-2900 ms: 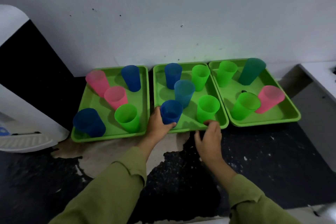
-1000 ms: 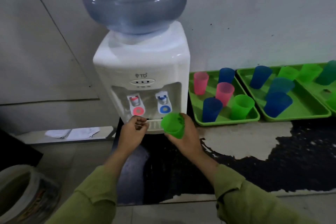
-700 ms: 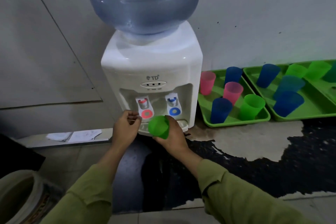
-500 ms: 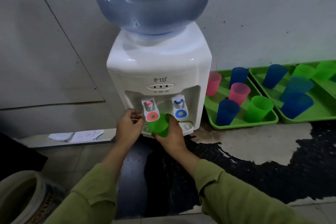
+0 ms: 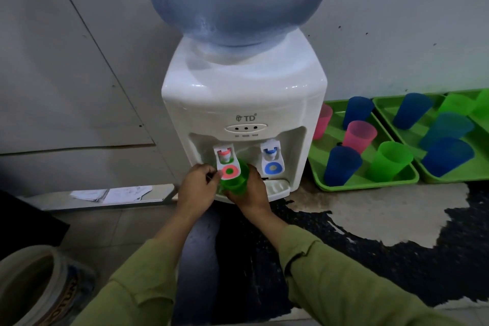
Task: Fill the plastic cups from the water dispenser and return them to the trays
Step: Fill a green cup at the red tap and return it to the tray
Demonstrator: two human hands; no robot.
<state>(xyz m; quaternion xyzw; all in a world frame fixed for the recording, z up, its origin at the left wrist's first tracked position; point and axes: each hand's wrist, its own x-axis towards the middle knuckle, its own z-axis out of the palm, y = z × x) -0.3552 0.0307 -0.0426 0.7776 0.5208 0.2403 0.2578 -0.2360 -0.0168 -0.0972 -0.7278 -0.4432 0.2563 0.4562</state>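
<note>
Translucent green cup point(image 5: 235, 180) moved under red tap point(image 5: 227, 167) (ringed paddle); right fingers point(image 5: 252, 172) clamp it, left fingers point(image 5: 208, 170) curled.

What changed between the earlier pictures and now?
The right hand took a green cup from the middle tray and carried it left, under the red tap of the water dispenser. The left hand let go of the dark blue cup and came beside the lever. The other cups stayed in their trays.

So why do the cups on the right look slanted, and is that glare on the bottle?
Head view: the wide lens leans and stretches the cups and trays toward the right edge; pale glints sit on the bottle; light is dim.
</note>
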